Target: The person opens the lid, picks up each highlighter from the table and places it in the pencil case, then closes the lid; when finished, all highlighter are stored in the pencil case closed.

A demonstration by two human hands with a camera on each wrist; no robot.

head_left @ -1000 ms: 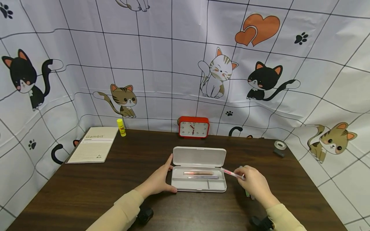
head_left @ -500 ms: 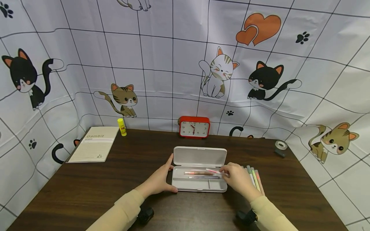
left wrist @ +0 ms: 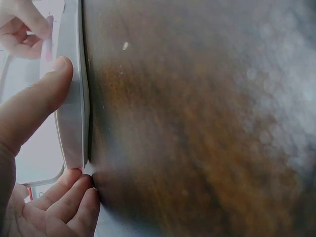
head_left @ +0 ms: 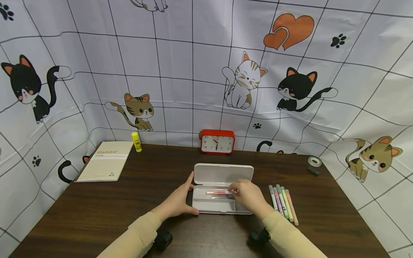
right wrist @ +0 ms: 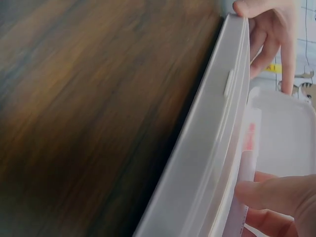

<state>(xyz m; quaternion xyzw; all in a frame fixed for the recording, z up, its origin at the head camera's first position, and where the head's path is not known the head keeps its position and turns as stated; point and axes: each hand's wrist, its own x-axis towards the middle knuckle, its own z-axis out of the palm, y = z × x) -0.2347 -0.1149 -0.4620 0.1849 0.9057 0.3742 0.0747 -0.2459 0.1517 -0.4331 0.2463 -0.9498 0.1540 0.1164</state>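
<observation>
On the dark table (head_left: 96,215), just ahead of the person, sits an open white case (head_left: 222,200), lid laid back flat. Right hand (head_left: 246,196) is over the tray's rear compartment, fingertips pinching a pink pen (head_left: 219,192) by its near end; pen lies lengthwise w/ others already in there. Left hand (head_left: 175,202) braces the case's left end, fingers fairly straight along the wall, thumb on the front corner, not wrapped round anything. Left wrist view shows thumb (left wrist: 34,103) pressed to the case rim (left wrist: 74,118).

Pen looks light, stiff, smooth plastic, so prob. a bit slippery; a fingertip pinch near one end, as now, suits it, and it'd roll if dropped on a flat spot. Case is thin hard plastic, light enough to skid, hence the steadying hand makes sense.

Right of the gripping hand, four more pens (head_left: 283,203) lie side by side on the table, close but apart from the case. Beyond: red clock (head_left: 217,142), notebook (head_left: 104,161), glue stick (head_left: 136,142), tape roll (head_left: 313,163).
</observation>
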